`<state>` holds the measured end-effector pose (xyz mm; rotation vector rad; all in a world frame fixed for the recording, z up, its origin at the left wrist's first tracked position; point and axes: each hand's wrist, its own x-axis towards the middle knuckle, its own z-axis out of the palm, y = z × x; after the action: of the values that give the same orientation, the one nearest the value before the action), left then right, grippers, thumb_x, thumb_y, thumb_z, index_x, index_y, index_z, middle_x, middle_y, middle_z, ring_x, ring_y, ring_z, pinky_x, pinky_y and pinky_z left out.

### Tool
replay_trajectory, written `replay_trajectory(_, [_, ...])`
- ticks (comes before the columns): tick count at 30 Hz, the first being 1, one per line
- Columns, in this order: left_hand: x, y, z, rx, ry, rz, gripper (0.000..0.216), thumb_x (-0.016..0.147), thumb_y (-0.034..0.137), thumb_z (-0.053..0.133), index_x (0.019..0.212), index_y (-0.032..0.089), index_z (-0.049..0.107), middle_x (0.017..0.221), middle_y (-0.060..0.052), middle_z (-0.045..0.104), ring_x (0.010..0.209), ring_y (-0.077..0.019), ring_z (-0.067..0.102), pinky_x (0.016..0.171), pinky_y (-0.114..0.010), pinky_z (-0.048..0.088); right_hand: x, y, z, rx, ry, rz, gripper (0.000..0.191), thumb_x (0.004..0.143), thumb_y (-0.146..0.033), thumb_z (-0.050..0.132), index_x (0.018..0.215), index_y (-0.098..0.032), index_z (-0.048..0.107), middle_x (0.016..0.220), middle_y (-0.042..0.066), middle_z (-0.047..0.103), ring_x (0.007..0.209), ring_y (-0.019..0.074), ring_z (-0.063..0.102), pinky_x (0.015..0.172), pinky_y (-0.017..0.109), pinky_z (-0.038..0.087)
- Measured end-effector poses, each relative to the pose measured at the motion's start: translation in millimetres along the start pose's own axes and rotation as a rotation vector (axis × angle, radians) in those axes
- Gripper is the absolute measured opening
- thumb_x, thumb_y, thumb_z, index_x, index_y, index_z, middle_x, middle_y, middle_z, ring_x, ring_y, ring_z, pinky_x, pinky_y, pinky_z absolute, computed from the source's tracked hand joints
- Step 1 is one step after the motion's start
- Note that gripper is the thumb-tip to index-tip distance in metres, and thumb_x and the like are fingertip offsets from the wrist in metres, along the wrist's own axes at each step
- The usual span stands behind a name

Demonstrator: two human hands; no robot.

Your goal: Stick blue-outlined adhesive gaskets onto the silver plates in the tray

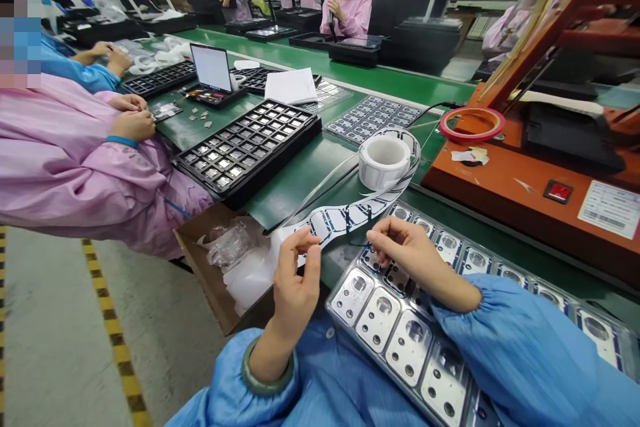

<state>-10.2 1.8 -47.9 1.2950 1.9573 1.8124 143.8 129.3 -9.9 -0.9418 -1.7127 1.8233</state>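
My left hand [297, 283] is raised at the near edge of the bench, thumb and index fingertip brought together; whatever may be between them is too small to tell. Just behind these fingers runs a white strip of dark-edged stickers [333, 221], which trails from a white roll [384, 161]. My right hand [413, 250] is closed in a pinch above a clear plastic tray [334, 312]; its fingertips hide what they grip. Silvery plates [381, 320] with round holes sit in the tray's pockets. Part of the tray lies under my right sleeve.
Left of the roll stands a black compartment tray [250, 147] of small metal parts. A cardboard box [210, 280] holds plastic scraps below the bench edge. On the right is an orange machine [505, 180] with red tape [473, 113]. Co-workers sit at left and opposite.
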Motion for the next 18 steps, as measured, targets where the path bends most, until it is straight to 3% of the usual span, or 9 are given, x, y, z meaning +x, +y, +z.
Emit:
replay_trajectory(2, [-5,-3,-3,-0.015,-0.171,0.175,0.034,0.094,0.034,0.048,0.126,0.021,0.047,0.102,-0.009,0.062,0.095,-0.0188,0.06,0.086,-0.036,0.05,1,2,1,0.001,-0.005,-0.005,0.028,0.077,-0.042,0.069,0.072,-0.018,0.056,0.056,-0.004,0.055,0.046,0.009,0.053,0.045,0.019,0.044])
replay_trajectory(4, [-10,-8,-5,0.004,-0.358,0.442,0.054,0.089,0.052,0.052,0.132,0.021,0.043,0.114,-0.013,0.061,0.111,-0.027,0.056,0.095,-0.046,0.045,1,0,1,0.006,0.002,-0.014,0.031,0.075,-0.044,0.071,0.072,-0.017,0.057,0.056,-0.004,0.055,0.047,0.0092,0.053,0.046,0.02,0.043])
replay_trajectory(6, [-16,-13,-6,0.067,-0.533,0.607,0.072,0.078,0.066,0.058,0.135,0.023,0.044,0.125,-0.016,0.057,0.123,-0.0342,0.048,0.103,-0.053,0.037,1,-6,1,0.018,0.01,-0.012,0.034,0.072,-0.047,0.073,0.071,-0.017,0.057,0.056,-0.004,0.055,0.047,0.0097,0.052,0.047,0.021,0.044])
replay_trajectory(9, [-24,-18,-2,0.122,-0.659,0.574,0.074,0.071,0.065,0.066,0.13,0.023,0.052,0.126,-0.016,0.06,0.126,-0.035,0.046,0.105,-0.05,0.036,4,-19,-1,0.009,0.009,-0.013,0.036,0.072,-0.049,0.073,0.07,-0.017,0.057,0.057,-0.003,0.056,0.048,0.0096,0.052,0.048,0.022,0.044])
replay_trajectory(13, [-29,-15,5,0.096,-0.623,0.505,0.069,0.067,0.062,0.07,0.122,0.021,0.061,0.121,-0.016,0.063,0.122,-0.0351,0.051,0.099,-0.049,0.041,6,-38,-3,-0.107,-0.01,-0.008,0.039,0.072,-0.053,0.071,0.071,-0.017,0.057,0.058,-0.003,0.055,0.042,0.0078,0.047,0.04,0.02,0.038])
replay_trajectory(18, [-38,-2,15,0.106,-0.581,0.407,0.068,0.066,0.063,0.07,0.119,0.022,0.063,0.121,-0.015,0.063,0.121,-0.0366,0.052,0.102,-0.053,0.036,-10,-56,-8,-0.221,-0.001,-0.014,0.04,0.072,-0.055,0.07,0.069,-0.017,0.057,0.057,-0.002,0.054,0.043,0.0078,0.048,0.039,0.018,0.039])
